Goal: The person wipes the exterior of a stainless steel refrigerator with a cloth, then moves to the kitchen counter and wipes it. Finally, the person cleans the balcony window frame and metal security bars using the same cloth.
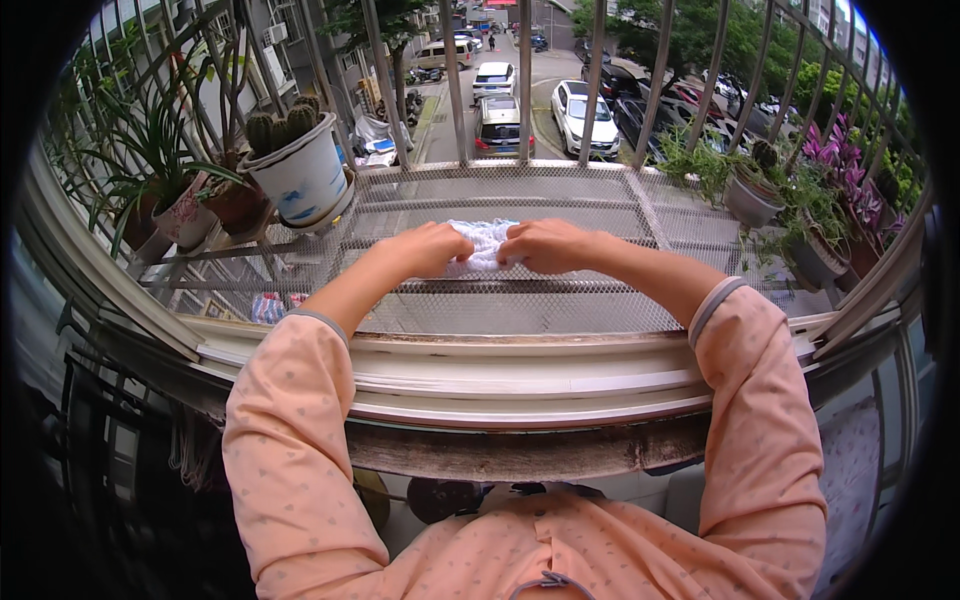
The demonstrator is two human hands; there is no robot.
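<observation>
Both my arms reach out through an open window, over a metal mesh shelf [487, 307]. Between my hands is a bunched white cloth [484, 244] with a crinkled texture and a hint of blue along its far edge. My left hand [433, 249] grips the cloth's left end, fingers curled inward. At the right end, my right hand [551, 244] pinches it between thumb and fingers. The cloth appears just above the mesh; whether it touches cannot be told. Some fingertips are hidden in its folds.
Metal bars [525, 82] rise beyond the shelf, above a street with parked cars. A white pot of cacti [296, 172] stands left among other plants. On the right are a grey pot [754, 196] and trailing greenery. The white window track [525, 382] runs beneath my forearms.
</observation>
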